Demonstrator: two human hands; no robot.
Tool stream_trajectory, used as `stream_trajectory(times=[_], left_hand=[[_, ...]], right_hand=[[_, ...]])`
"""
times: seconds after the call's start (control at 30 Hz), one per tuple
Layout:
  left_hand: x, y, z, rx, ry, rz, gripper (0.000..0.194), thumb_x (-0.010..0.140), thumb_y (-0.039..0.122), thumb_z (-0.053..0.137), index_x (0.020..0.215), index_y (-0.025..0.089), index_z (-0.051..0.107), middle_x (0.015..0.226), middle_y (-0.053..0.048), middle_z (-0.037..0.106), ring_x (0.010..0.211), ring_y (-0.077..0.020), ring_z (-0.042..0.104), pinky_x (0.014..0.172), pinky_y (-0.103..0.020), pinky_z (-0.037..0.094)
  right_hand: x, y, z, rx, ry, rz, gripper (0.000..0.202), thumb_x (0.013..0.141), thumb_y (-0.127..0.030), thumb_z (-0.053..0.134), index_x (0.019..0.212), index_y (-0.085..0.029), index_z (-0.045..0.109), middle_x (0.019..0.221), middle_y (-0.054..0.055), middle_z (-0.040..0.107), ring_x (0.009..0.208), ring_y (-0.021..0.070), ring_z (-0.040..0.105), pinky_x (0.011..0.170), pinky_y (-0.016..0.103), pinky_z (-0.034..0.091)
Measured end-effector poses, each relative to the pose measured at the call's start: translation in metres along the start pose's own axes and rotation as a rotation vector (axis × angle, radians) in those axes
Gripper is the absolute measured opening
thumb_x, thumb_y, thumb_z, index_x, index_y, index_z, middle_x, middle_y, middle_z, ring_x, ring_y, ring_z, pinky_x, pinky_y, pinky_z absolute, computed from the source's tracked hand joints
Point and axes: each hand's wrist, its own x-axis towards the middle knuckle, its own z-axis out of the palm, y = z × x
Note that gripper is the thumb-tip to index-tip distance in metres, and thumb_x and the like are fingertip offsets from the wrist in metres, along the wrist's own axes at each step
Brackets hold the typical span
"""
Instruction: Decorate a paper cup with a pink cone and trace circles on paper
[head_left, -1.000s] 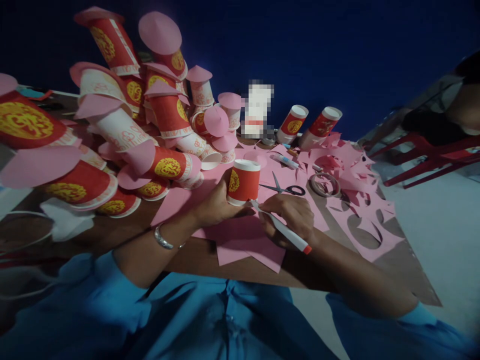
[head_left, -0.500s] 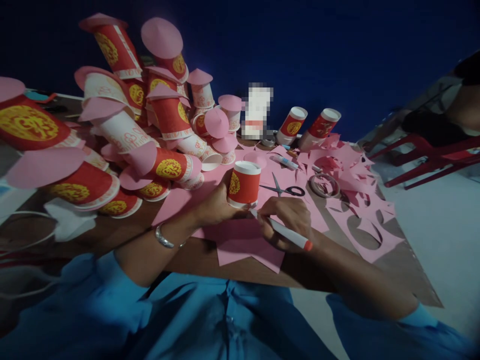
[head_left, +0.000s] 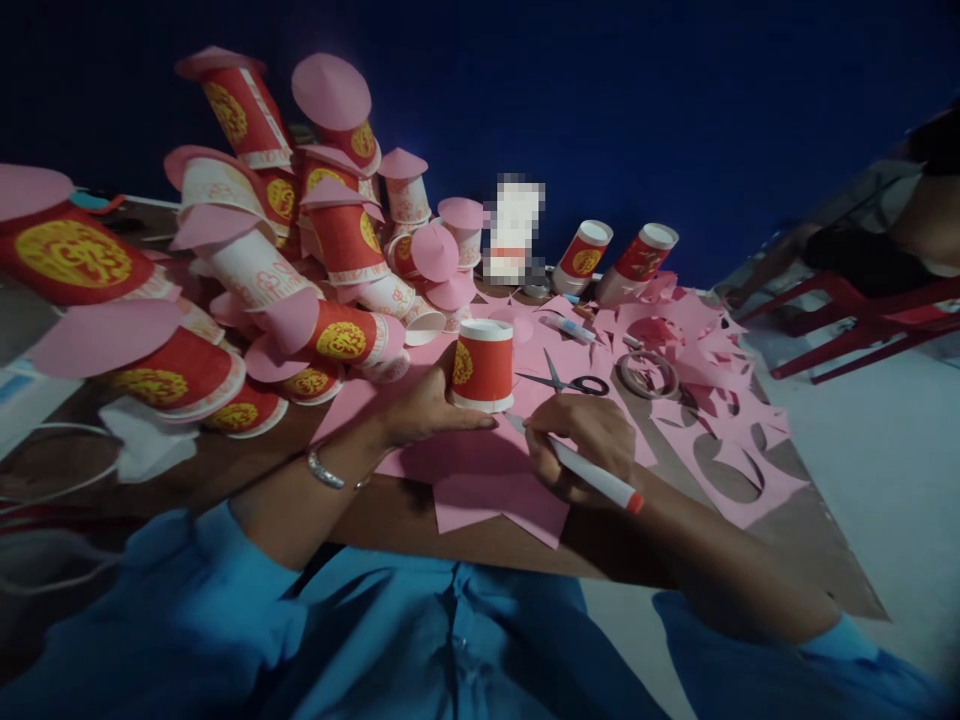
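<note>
My left hand (head_left: 424, 408) is closed around a red paper cup (head_left: 484, 372) with a gold emblem on its side and white bands at both ends. The thumb lies along the cup's lower edge; the other fingers are mostly hidden behind it. In my right hand (head_left: 589, 440) is a white marker (head_left: 600, 478) with a red end, gripped like a pen. Its tip points at the cup's lower edge, a small gap away. Pink paper sheets (head_left: 499, 505) lie under both hands. Just beyond my right hand, black-handled scissors (head_left: 559, 378) lie spread on the paper.
Several red and white cups with pink cone tops (head_left: 345, 235) are piled at the left. Two red cups (head_left: 585, 258) stand at the back. A tape roll (head_left: 646, 373) and pink scraps (head_left: 720, 440) lie at right. Beyond them a person sits on a red chair (head_left: 847, 310).
My right hand and the marker have shifted slightly right, and the tip has come away from the cup's lower edge. The cup has moved a little left in my left hand.
</note>
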Motion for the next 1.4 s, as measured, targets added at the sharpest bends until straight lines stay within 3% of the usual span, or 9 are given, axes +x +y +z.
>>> stream_trajectory(times=[0.23, 0.4, 0.97, 1.4], left_hand=[[-0.0032, 0.0016, 0.002, -0.104, 0.048, -0.049, 0.085, 0.063, 0.033, 0.095, 0.136, 0.02, 0.053, 0.133, -0.013, 0.073, 0.118, -0.0324, 0.071, 0.096, -0.044, 0.059], [-0.0031, 0.0021, 0.0039, -0.093, 0.027, -0.054, 0.083, 0.064, 0.037, 0.094, 0.133, 0.019, 0.052, 0.128, -0.013, 0.073, 0.118, -0.0336, 0.071, 0.097, -0.047, 0.059], [-0.0031, -0.0023, 0.0036, -0.087, -0.01, -0.023, 0.083, 0.067, 0.043, 0.095, 0.133, 0.021, 0.049, 0.125, -0.011, 0.072, 0.117, -0.0341, 0.07, 0.097, -0.047, 0.057], [-0.0021, -0.0061, 0.0024, -0.051, -0.021, 0.008, 0.079, 0.068, 0.044, 0.095, 0.129, 0.022, 0.05, 0.122, -0.012, 0.075, 0.112, -0.0342, 0.074, 0.093, -0.046, 0.06]], right_hand=[[0.0013, 0.0026, 0.0019, -0.027, 0.077, -0.087, 0.02, 0.091, -0.012, 0.065, 0.107, -0.025, 0.062, 0.076, 0.002, 0.074, 0.065, 0.0185, 0.073, 0.058, 0.029, 0.06], [-0.0001, 0.0049, 0.0053, -0.04, 0.085, -0.078, 0.023, 0.091, -0.011, 0.066, 0.11, -0.022, 0.063, 0.079, 0.004, 0.075, 0.069, 0.0186, 0.074, 0.06, 0.029, 0.061], [0.0019, 0.0032, 0.0065, -0.051, 0.062, -0.108, 0.014, 0.093, -0.008, 0.064, 0.102, -0.018, 0.065, 0.076, 0.003, 0.073, 0.068, 0.017, 0.074, 0.062, 0.027, 0.059], [0.0006, 0.004, 0.0074, -0.023, 0.05, -0.103, 0.019, 0.089, -0.006, 0.066, 0.105, -0.017, 0.065, 0.078, 0.003, 0.075, 0.07, 0.0171, 0.075, 0.064, 0.026, 0.059]])
